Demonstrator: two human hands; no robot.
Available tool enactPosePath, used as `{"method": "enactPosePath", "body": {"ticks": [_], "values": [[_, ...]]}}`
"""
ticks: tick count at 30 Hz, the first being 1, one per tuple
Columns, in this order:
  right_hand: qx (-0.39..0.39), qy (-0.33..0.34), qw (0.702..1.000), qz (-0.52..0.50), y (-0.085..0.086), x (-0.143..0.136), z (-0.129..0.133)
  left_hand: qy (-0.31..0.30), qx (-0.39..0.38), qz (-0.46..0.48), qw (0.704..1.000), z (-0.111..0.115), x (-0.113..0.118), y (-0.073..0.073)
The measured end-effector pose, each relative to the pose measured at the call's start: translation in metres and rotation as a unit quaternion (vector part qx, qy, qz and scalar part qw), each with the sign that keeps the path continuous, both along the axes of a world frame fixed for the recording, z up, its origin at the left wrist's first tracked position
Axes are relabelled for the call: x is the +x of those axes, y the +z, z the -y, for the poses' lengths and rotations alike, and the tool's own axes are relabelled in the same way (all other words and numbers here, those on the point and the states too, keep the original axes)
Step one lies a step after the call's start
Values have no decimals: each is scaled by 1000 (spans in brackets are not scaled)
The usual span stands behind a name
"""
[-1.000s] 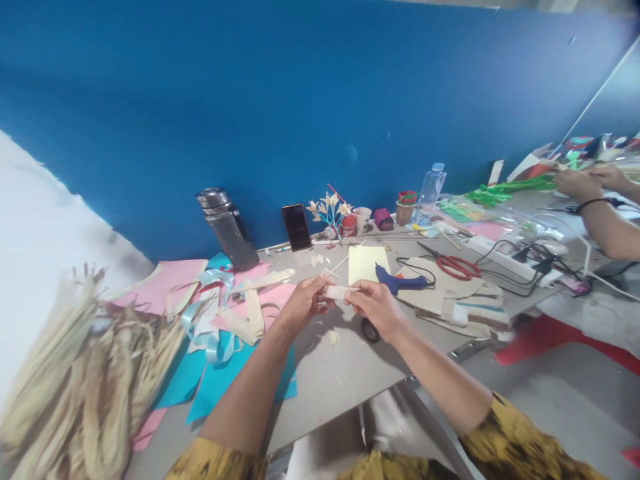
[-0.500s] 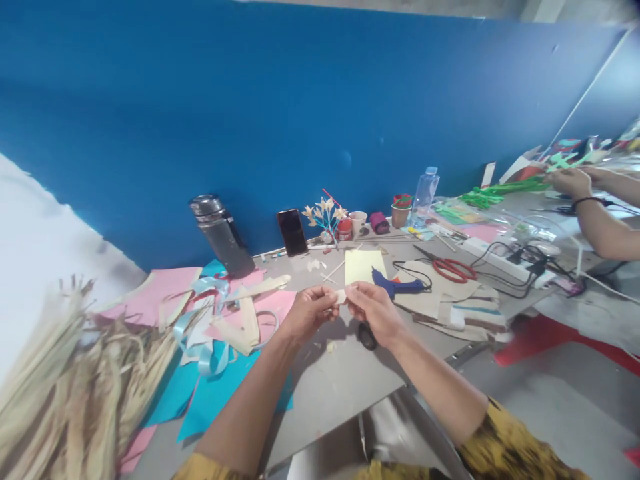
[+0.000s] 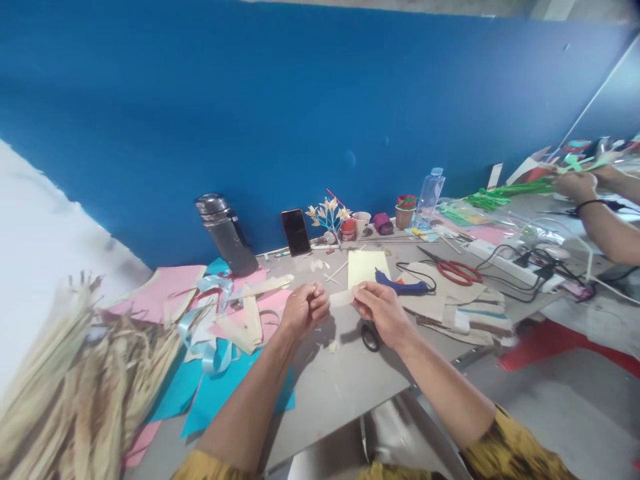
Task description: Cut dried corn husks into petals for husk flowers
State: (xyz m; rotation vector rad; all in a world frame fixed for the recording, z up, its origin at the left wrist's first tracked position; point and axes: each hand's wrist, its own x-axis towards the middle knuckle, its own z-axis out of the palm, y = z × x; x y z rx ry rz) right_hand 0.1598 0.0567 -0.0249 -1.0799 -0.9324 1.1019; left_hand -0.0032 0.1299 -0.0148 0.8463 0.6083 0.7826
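Observation:
A small pale strip (image 3: 342, 298) spans the gap between my two hands above the grey table (image 3: 345, 393). My right hand (image 3: 381, 312) pinches its right end between thumb and fingers. My left hand (image 3: 306, 310) is curled closed at the strip's left end; its fingertips are folded in, and what they grip is hard to make out. Under my right hand lies a black ring-shaped thing (image 3: 371, 337). Just behind are a yellow paper pad (image 3: 367, 265) and a blue glue gun (image 3: 407, 285).
Dried husks (image 3: 95, 380), coloured paper (image 3: 177, 293) and a dark flask (image 3: 227, 237) are at left. A phone (image 3: 295, 232), flowers (image 3: 327, 217) and bottle (image 3: 430, 197) stand along the wall. Red-handled scissors (image 3: 457, 272) and a power strip (image 3: 515, 267) lie right, near another person's hands (image 3: 577, 183).
My hands have moved slightly apart, and more of the pale strip shows between them. My left hand has turned and its fingers have curled into a fist. The whole view has shifted a little.

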Motion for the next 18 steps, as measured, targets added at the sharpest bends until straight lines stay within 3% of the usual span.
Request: {"method": "enactPosePath", "body": {"ticks": [8,13,18], "values": [[8,22,998,59,-1,-3,7,55,130,-59,988,1,4,-1],[31,53,997,36,-1,-1,11,38,121,-30,991,3,5,0],[32,51,994,96,1,1,14,42,131,-19,990,6,3,4]]}}
